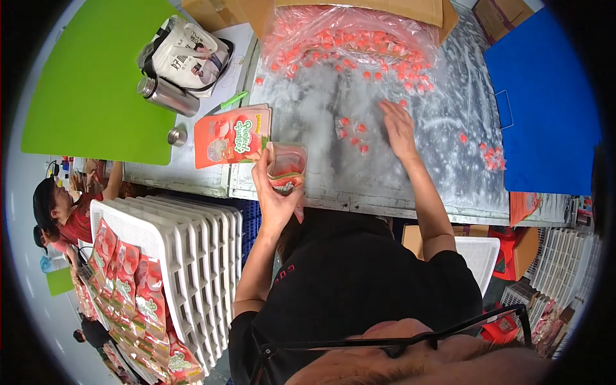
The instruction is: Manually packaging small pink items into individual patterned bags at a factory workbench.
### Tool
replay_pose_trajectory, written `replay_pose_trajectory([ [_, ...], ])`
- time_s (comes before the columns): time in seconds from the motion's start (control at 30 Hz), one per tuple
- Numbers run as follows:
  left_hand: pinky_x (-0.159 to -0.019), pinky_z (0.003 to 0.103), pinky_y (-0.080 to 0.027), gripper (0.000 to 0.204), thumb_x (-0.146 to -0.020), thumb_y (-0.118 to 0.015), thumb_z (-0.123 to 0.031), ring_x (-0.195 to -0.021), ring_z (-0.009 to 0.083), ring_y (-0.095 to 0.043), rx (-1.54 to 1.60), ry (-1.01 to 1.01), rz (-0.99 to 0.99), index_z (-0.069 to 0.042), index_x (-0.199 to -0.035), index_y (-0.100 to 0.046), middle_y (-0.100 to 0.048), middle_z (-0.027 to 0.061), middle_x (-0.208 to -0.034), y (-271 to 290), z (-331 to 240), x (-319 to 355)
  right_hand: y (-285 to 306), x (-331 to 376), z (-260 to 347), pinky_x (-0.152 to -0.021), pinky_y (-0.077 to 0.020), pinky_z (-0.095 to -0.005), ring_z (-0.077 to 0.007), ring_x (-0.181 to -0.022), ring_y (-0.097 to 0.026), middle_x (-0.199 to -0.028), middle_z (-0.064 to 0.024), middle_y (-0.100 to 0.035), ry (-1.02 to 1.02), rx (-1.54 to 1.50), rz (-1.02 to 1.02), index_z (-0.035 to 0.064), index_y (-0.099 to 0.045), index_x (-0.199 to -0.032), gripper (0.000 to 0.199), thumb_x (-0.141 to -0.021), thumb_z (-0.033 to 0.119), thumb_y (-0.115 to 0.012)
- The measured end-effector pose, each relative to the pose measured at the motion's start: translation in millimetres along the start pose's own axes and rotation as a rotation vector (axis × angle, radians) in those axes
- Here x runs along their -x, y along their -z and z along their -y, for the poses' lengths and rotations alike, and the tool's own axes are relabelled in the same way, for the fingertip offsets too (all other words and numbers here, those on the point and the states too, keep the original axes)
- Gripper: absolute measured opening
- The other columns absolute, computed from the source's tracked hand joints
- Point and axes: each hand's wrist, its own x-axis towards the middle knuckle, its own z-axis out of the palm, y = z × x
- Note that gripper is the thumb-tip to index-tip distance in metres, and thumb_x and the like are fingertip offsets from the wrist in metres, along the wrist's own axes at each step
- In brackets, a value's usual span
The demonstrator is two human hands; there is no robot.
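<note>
My left hand [272, 202] grips an open red pouch [287, 153] near the table's front edge. The pouch's mouth gapes upward. My right hand [399, 130] is over the metal table [308, 109], fingers stretched out and holding nothing. Between pouch and right hand lies a small group of red candies [354, 131] in clear wrappers. Past my fingertips, many more wrapped candies [359, 48] spill from a clear plastic liner [289, 32] in a cardboard box [366, 11]. Flat red pouches [221, 138] lie stacked left of my left hand.
Beyond the flat pouches are a green-handled knife [233, 100], a steel flask [168, 96], its cap [177, 136] and a white bag [186, 56]. A blue panel [545, 102] stands right, near loose candies [493, 158]. Stacked white crates [192, 256] and a co-worker [70, 208] are at left.
</note>
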Motion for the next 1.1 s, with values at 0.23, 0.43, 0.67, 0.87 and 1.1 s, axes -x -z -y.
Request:
replay_pose_trajectory([
  [0.23,-0.108,0.044,-0.038,0.096,-0.067,-0.079,0.0,-0.126,0.0368,-0.046,0.007,0.003,0.002,-0.003,-0.15,-0.031,-0.043,0.0203,-0.132,-1,0,3,-18,30,45,-0.119,-0.0157,-0.0561,-0.0338,-0.143,-0.033,-0.155,-0.007,-0.04,0.015,0.247,0.174,0.0169,-0.049,-0.146,0.076,-0.079,0.044,-0.075],
  [0.43,-0.108,0.044,-0.038,0.096,-0.066,-0.078,0.001,-0.125,0.0369,-0.046,0.007,0.011,-0.007,-0.004,-0.15,-0.032,-0.043,0.0202,-0.132,2,1,3,-19,23,54,-0.12,-0.0148,-0.0576,-0.0334,-0.146,-0.026,-0.158,-0.0035,-0.035,0.048,0.266,0.322,0.0219,-0.047,-0.147,0.084,-0.074,0.049,-0.078],
  [0.67,-0.108,0.043,-0.039,0.097,-0.067,-0.078,-0.001,-0.127,0.036,-0.044,0.089,-0.134,0.038,-0.002,-0.15,-0.03,-0.04,0.0196,-0.135,-5,-10,-4,-46,-1,65,-0.114,-0.0249,-0.0573,-0.036,-0.138,-0.034,-0.148,-0.0051,-0.045,0.274,0.228,0.254,0.0217,-0.059,-0.132,0.058,-0.08,0.04,-0.076],
  [0.87,-0.114,0.045,-0.032,0.108,-0.063,-0.082,-0.008,-0.133,0.0375,-0.039,0.365,0.006,0.026,0.002,-0.152,-0.021,-0.036,0.0214,-0.14,-39,39,14,-64,11,37,-0.077,-0.0471,-0.0386,-0.0256,-0.089,-0.056,-0.109,-0.0038,-0.062,0.302,0.088,0.164,0.0132,-0.068,-0.106,0.023,-0.085,0.021,-0.073],
  [1.1,-0.112,0.047,-0.035,0.118,-0.062,-0.087,-0.008,-0.133,0.0412,-0.036,0.107,-0.163,0.011,-0.001,-0.154,-0.014,-0.031,0.0233,-0.142,-38,1,-10,-11,-28,133,-0.065,-0.0435,-0.0246,-0.0091,-0.07,-0.051,-0.09,-0.0022,-0.063,-0.306,-1.341,-0.111,0.0023,-0.064,-0.104,0.016,-0.1,0.018,-0.06],
])
